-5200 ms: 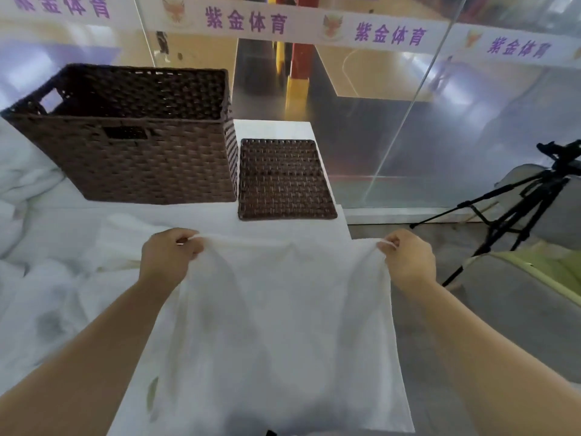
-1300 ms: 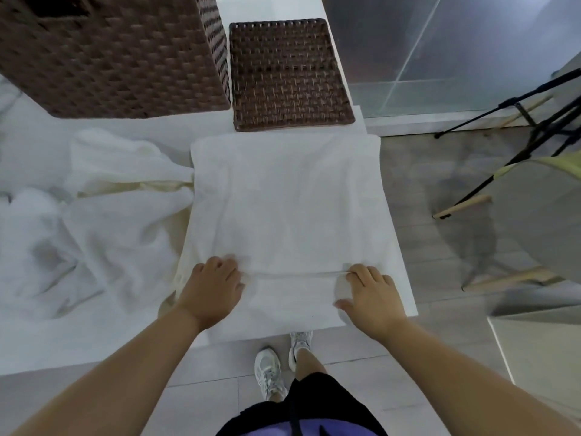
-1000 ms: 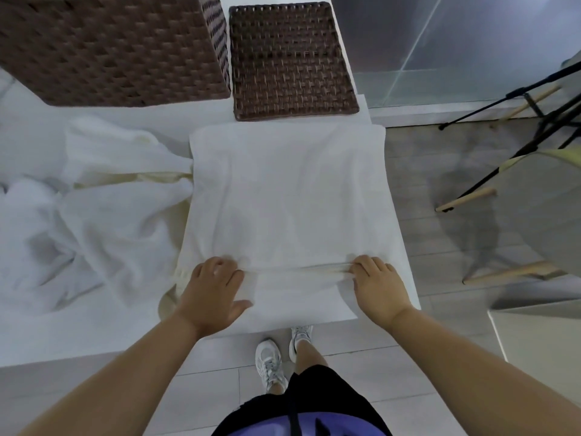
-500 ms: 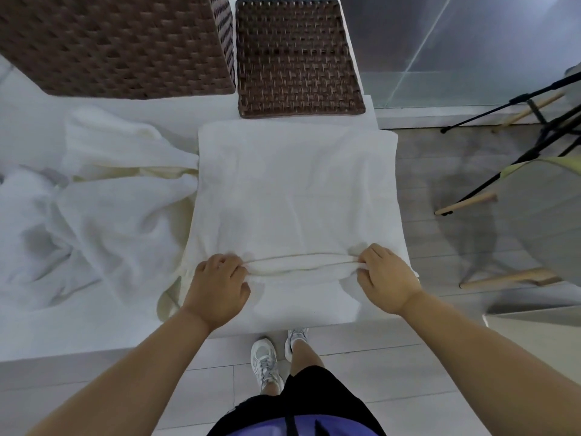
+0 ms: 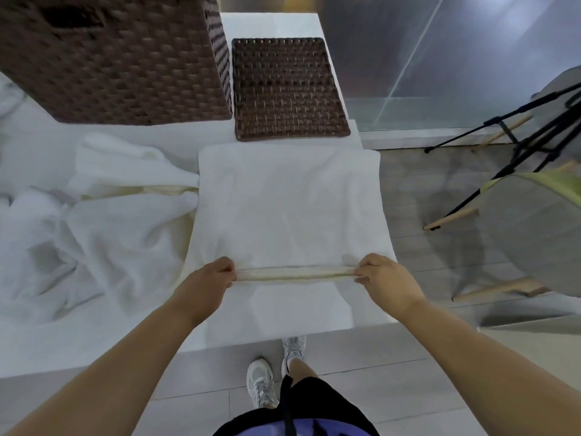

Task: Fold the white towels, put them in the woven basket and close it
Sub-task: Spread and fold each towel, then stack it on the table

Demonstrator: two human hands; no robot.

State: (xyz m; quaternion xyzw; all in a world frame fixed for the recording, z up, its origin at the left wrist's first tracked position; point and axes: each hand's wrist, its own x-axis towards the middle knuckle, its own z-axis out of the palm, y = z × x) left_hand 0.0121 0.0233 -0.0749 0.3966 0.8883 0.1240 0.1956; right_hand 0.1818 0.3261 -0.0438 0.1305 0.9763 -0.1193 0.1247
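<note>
Both the left hand (image 5: pixel 210 280) and the right hand (image 5: pixel 382 278) pinch a raised fold of the towel (image 5: pixel 289 202), spread on the tabletop (image 5: pixel 37 347) just in front of the lid (image 5: pixel 287 89); the basket (image 5: pixel 125 64) stands left of the lid.

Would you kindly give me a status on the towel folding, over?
Left hand and right hand each pinch a raised fold across the white towel. Lid lies beside the woven basket. Loose towels heaped left, clear of the fold.

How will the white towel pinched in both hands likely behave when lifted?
Probably floppy: the towel bunches into a ridge between the left hand and right hand. Likely light, since mere pinches raise that fold.
</note>
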